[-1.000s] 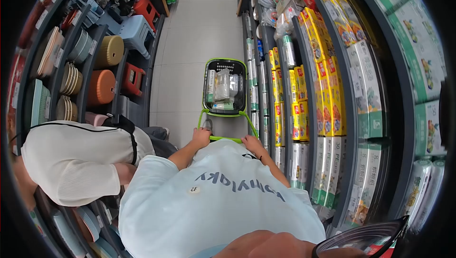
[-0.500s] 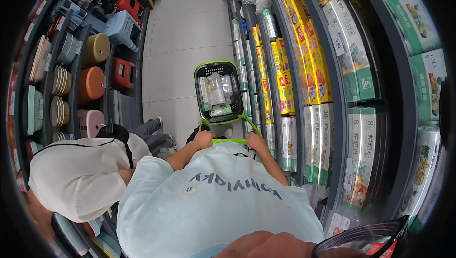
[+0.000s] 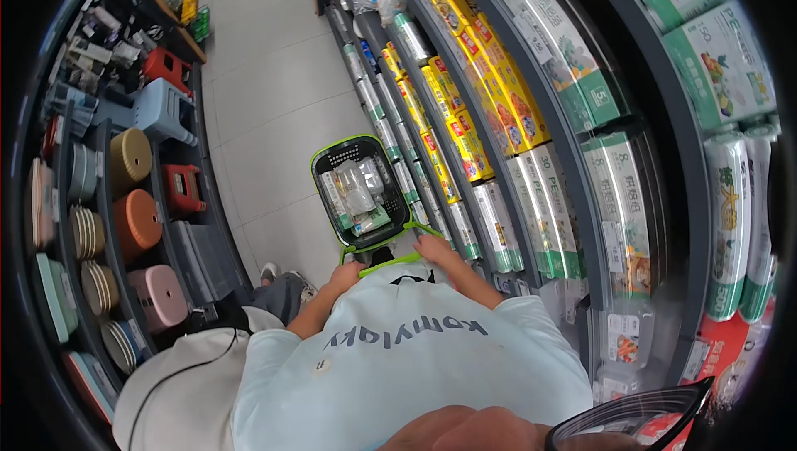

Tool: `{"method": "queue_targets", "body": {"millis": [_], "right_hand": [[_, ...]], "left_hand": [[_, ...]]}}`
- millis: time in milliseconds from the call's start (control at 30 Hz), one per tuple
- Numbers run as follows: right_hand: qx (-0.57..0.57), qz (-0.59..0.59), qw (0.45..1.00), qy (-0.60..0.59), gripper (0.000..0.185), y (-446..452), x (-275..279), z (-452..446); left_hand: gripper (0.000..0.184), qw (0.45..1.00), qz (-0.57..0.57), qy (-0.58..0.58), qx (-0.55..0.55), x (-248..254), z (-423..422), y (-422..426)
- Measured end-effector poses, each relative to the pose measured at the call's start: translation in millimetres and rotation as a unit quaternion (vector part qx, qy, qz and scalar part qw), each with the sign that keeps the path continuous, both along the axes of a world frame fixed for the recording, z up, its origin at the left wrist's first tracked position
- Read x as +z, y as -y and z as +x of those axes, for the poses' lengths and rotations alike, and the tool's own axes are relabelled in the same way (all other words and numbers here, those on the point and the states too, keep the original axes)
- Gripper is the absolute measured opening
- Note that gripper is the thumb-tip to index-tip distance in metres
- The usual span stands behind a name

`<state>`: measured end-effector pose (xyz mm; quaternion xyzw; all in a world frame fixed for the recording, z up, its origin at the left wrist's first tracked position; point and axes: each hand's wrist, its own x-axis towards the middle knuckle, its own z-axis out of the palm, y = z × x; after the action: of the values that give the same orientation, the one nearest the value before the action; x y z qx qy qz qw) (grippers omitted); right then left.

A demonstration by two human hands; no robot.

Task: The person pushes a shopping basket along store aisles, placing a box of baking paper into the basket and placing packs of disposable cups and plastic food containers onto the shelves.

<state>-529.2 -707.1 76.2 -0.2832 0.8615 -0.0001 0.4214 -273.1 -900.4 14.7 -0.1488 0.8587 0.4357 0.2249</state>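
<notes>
Both my hands are on the green handle (image 3: 390, 265) of a black shopping basket (image 3: 327, 217) with a green rim. My left hand (image 3: 346, 274) is wrapped round the handle's left end, close to my shirt. At the right end, my right hand (image 3: 432, 248) has its fingers closed on the same handle. Inside the basket lie clear plastic-wrapped items (image 3: 355, 188), a long white and green box (image 3: 335, 196) and a green and white packet (image 3: 369, 220).
Close at my left is a person in a white top (image 3: 187, 389). Left shelves hold stools (image 3: 159, 110), an orange pot (image 3: 137, 225) and bowls. Yellow boxes (image 3: 506, 102) and wrap rolls line the right shelves (image 3: 573, 152). Tiled floor (image 3: 266, 77) runs between.
The view has turned, so the aisle now slants up to the left. The basket, still held by both hands, appears lower and further left. The other person appears lower in view.
</notes>
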Motion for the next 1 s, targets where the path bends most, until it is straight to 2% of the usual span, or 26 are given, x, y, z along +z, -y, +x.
{"method": "queue_targets", "body": {"millis": [33, 67, 133, 167, 233, 300, 367, 400, 467, 600, 667, 733, 767, 833, 867, 933, 967, 1000], "right_hand": [[-0.005, -0.009, 1.0, 0.008, 0.045, 3.9, 10.3, 0.4], [-0.019, -0.006, 1.0, 0.004, 0.045, 1.4, -2.4, -0.5], [-0.004, -0.113, 0.994, -0.011, 0.045, 1.0, -20.8, -4.5], [-0.019, -0.112, 0.993, -0.018, 0.045, -0.6, -19.7, -3.5], [0.001, -0.076, 0.997, -0.025, 0.046, 9.5, 26.4, 6.0], [-0.003, -0.049, 0.998, -0.026, 0.046, 9.5, 49.1, 13.6], [0.051, -0.035, 0.996, -0.056, 0.041, 6.4, 59.5, 21.6], [0.042, -0.038, 0.997, -0.059, 0.041, 2.7, 60.4, 25.4], [0.045, -0.083, 0.994, -0.062, 0.043, -7.9, 62.3, 33.2], [-0.033, -0.137, 0.988, -0.06, 0.045, -33.0, 87.0, 35.7], [-0.103, -0.3, 0.943, -0.101, 0.043, -50.1, 135.2, 28.9], [-0.155, -0.37, 0.896, -0.19, 0.035, -68.2, 179.7, 21.2], [-0.163, -0.369, 0.894, -0.192, 0.035, -78.9, 200.8, 18.2], [-0.24, -0.409, 0.839, -0.266, 0.037, -93.4, 231.9, 8.8], [-0.244, -0.41, 0.838, -0.267, 0.037, -94.9, 236.6, 6.2], [-0.291, -0.409, 0.827, -0.254, 0.041, -98.8, 242.2, 1.4], [-0.292, -0.41, 0.826, -0.255, 0.041, -101.1, 224.1, -0.3], [-0.256, -0.376, 0.857, -0.241, 0.047, -101.3, 183.0, -0.4]], "left_hand": [[0.038, 1.0, 0.003, -0.003, -0.014, -7.1, 3.1, -1.5], [0.04, 1.0, 0.02, -0.022, 0.004, -14.2, 6.1, -2.5], [0.042, 0.998, 0.04, -0.047, 0.012, -17.7, 7.7, -2.1], [0.043, 0.996, 0.076, -0.041, 0.02, -13.1, 7.0, 2.4], [0.044, 0.993, 0.112, -0.038, 0.01, 2.3, -1.4, 12.7], [0.048, 0.973, 0.226, -0.025, 0.049, 17.9, -7.3, 21.4], [0.05, 0.977, 0.21, -0.04, -0.001, 30.2, -19.3, 28.7], [0.051, 0.978, 0.195, -0.055, -0.042, 36.5, -28.1, 32.1], [0.053, 0.977, 0.201, -0.045, -0.056, 49.4, -46.4, 30.3], [0.052, 0.973, 0.201, -0.056, -0.097, 63.1, -89.3, 15.7], [0.053, 0.975, 0.182, -0.07, -0.103, 77.7, -110.0, 4.7], [0.054, 0.982, 0.165, -0.064, -0.071, 74.2, -120.8, -7.7], [0.054, 0.981, 0.165, -0.062, -0.079, 64.0, -124.4, -11.6], [0.049, 0.963, 0.235, 0.123, -0.039, 40.6, -132.8, -17.1], [0.049, 0.964, 0.233, 0.123, -0.042, 31.0, -130.4, -19.2], [0.048, 0.94, 0.309, 0.131, -0.056, 19.1, -120.6, -24.9], [0.048, 0.941, 0.307, 0.131, -0.058, 15.7, -120.5, -29.9], [0.049, 0.953, 0.273, 0.107, -0.072, 16.2, -120.6, -37.2]]}}
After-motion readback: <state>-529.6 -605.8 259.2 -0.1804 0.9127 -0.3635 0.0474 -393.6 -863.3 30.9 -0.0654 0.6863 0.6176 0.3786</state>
